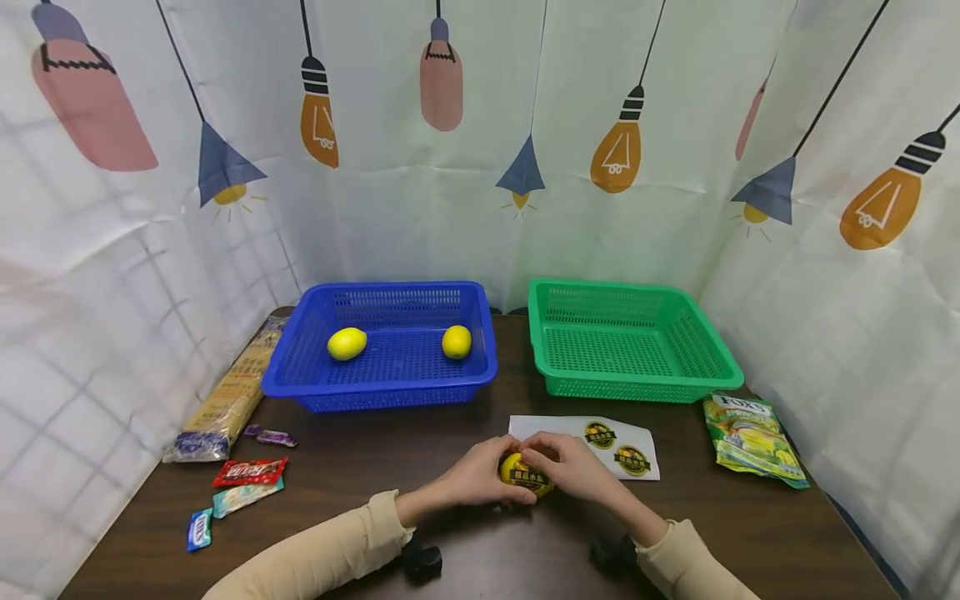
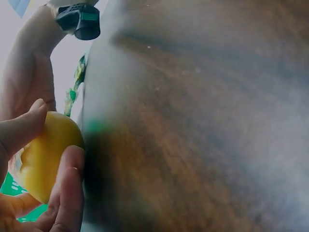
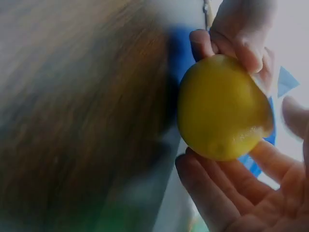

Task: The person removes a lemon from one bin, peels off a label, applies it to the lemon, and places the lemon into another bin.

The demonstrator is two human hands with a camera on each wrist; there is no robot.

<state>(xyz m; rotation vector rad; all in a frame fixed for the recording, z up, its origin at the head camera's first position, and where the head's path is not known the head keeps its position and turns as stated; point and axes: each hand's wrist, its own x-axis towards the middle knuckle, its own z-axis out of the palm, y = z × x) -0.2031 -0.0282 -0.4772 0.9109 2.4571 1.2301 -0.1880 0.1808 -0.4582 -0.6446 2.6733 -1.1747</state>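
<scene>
From my remote feed I see the lemon (image 1: 531, 478) between both hands over the table (image 1: 330, 483), near a white sheet (image 1: 636, 433), its dark label (image 1: 525, 473) facing up. The left hand (image 1: 480, 473) wraps it with thumb and bent fingers — the right hand (image 1: 577, 468) lays loosely extended fingers against it, thumb slightly apart. Behind, a blue basket (image 1: 382, 398) holds two lemons (image 1: 347, 343).

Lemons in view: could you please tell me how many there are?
3: left lemon and right lemon inside the blue basket, and a stickered lemon between the left hand and right hand.
</scene>
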